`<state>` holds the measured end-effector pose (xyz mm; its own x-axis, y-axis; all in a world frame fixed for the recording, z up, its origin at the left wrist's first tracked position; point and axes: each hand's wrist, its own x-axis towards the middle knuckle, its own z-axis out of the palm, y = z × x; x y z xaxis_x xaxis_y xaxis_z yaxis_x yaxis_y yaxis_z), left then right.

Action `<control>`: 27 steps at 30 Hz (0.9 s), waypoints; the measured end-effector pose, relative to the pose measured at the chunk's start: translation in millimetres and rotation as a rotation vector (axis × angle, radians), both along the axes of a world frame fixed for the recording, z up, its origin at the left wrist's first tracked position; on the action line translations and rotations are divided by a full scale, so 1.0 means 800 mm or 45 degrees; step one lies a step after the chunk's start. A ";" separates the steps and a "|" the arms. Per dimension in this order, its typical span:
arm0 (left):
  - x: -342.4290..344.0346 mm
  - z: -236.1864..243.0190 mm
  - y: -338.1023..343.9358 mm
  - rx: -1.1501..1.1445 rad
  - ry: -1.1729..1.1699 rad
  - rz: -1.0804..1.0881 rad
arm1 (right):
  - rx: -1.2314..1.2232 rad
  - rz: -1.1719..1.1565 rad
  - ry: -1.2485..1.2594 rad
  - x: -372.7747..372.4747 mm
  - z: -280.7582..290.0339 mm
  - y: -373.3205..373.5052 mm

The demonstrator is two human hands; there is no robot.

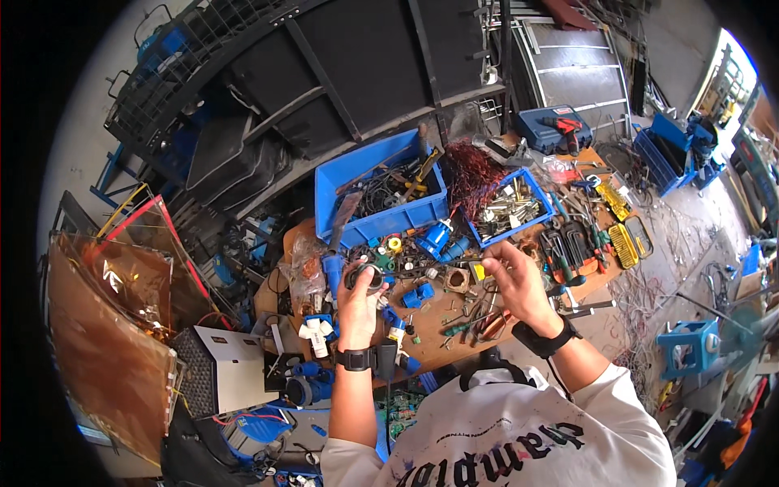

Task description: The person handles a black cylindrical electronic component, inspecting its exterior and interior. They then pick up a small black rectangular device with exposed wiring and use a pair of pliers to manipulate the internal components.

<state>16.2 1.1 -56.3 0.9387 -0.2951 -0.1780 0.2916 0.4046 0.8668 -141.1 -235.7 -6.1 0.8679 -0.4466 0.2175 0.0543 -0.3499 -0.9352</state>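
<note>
My left hand (357,312) is raised over the cluttered wooden bench, its fingers closed around a dark, round, ring-like part (371,278). The exact kind of part is too small to tell. To the right, my right hand (519,284) hovers above the bench with its fingers loosely bent and apart. Nothing shows in it. Close to its fingertips sits a small yellow-and-grey item (477,271), and below that a brown ring-shaped piece (458,280). Blue pipe fittings (418,295) lie between the hands. A white pipe fitting (316,334) stands left of my left wrist.
Behind the hands are a large blue crate (381,226) of tools and cables and a smaller blue bin (511,231) of metal parts. Pliers and clamps (572,243) cover the bench's right side. A red drill (568,132) rests on a blue case (540,134).
</note>
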 end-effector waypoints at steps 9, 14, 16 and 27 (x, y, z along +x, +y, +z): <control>0.020 -0.005 0.029 -0.029 0.040 0.055 | 0.178 -0.086 -0.061 -0.018 -0.025 -0.045; -0.003 0.015 0.008 0.074 -0.150 -0.023 | -0.016 0.032 0.238 -0.021 -0.042 -0.025; -0.016 0.021 -0.004 0.138 -0.220 -0.026 | -0.308 0.046 0.080 -0.017 -0.028 -0.011; -0.067 0.039 -0.071 0.461 -0.734 -0.194 | -0.149 0.394 0.107 0.025 -0.029 0.052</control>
